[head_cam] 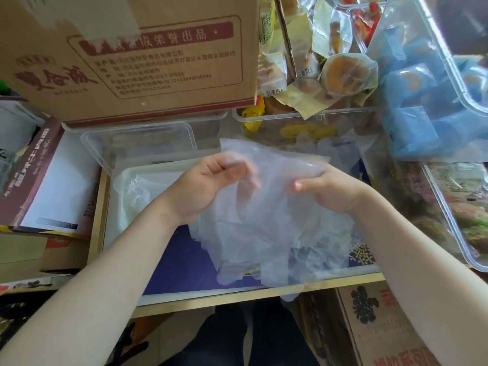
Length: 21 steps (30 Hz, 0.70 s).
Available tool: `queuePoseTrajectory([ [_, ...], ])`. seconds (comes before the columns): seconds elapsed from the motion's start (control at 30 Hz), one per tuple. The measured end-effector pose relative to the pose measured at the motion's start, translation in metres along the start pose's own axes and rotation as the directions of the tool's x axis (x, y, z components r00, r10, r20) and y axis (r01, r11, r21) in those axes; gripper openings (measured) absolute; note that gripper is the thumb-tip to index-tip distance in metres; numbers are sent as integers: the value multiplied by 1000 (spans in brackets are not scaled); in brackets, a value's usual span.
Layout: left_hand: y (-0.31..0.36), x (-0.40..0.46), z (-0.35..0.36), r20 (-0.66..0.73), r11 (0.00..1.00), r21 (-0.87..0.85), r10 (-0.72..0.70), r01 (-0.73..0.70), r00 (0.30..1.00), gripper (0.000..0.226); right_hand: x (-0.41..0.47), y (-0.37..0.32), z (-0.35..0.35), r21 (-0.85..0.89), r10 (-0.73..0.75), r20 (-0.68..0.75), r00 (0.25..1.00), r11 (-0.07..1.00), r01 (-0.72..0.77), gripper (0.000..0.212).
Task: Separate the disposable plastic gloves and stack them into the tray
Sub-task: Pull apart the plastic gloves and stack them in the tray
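I have the bunch of gloves pinched at its top edge between both hands, held up above the near middle of the table. My left hand has its fingers curled over the left part of that edge, palm turned toward me, the film caught under the fingertips. My right hand grips the right part, thumb pointing left across the plastic and the other fingers folded behind it, where I cannot see them. The two hands are near each other but apart, with a span of film stretched between them, which reads to me as working one layer loose from the rest.

Below my grip the plastic hangs in several overlapping sheets, glove fingers dangling down to the near edge of the table. How many gloves are in the clump I cannot tell; the layers are translucent and blur together.

The white tray sits on the left, just beyond my left wrist. Some thin clear film already lies in it, so I judge that a few gloves have been stacked, though I cannot count them. Most of the work looks left: the bunch in my hands is thick.

My forearms come in from the near corners and angle inward, wrists raised off the table. A clear container stands behind the tray, a cardboard box farther back.
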<state>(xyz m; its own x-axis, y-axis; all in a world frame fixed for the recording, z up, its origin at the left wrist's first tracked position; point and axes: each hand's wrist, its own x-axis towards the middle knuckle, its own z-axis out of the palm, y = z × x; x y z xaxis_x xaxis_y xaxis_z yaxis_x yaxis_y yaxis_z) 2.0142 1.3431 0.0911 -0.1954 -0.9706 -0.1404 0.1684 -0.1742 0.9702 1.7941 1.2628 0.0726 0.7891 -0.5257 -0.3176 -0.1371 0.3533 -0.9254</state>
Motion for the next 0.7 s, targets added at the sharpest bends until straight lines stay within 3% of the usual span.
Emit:
queuePoseTrajectory([
  [0.07,-4,6,3,-198,998,48,37,-28,979,20,-5,1,-1,25,2,-14,1000,1000,-1,40],
  [0.17,-14,16,7,-459,997,55,-22,52,888,19,-9,3,-3,34,29,-131,991,999,-25,20],
  [0.23,-23,19,8,-457,985,60,-119,164,881,15,-8,9,-11,13,54,-209,977,999,-52,16],
  [0.33,-42,17,6,-290,912,150,-329,382,899,15,-5,21,-25,-42,71,-316,946,995,-89,21],
  [0.43,-58,10,10,-223,890,196,-369,413,902,10,-7,31,-40,-64,80,-372,925,992,-112,12],
  [0.53,-68,7,19,-255,909,147,-346,390,903,9,-7,40,-50,-66,124,-396,910,984,-163,11],
  [0.63,-89,14,20,-435,847,280,-309,453,846,11,3,55,-52,-163,129,-493,860,958,-237,17],
  [0.7,-101,18,18,-537,809,335,-257,483,804,13,6,60,-49,-117,152,-520,840,962,-246,13],
])
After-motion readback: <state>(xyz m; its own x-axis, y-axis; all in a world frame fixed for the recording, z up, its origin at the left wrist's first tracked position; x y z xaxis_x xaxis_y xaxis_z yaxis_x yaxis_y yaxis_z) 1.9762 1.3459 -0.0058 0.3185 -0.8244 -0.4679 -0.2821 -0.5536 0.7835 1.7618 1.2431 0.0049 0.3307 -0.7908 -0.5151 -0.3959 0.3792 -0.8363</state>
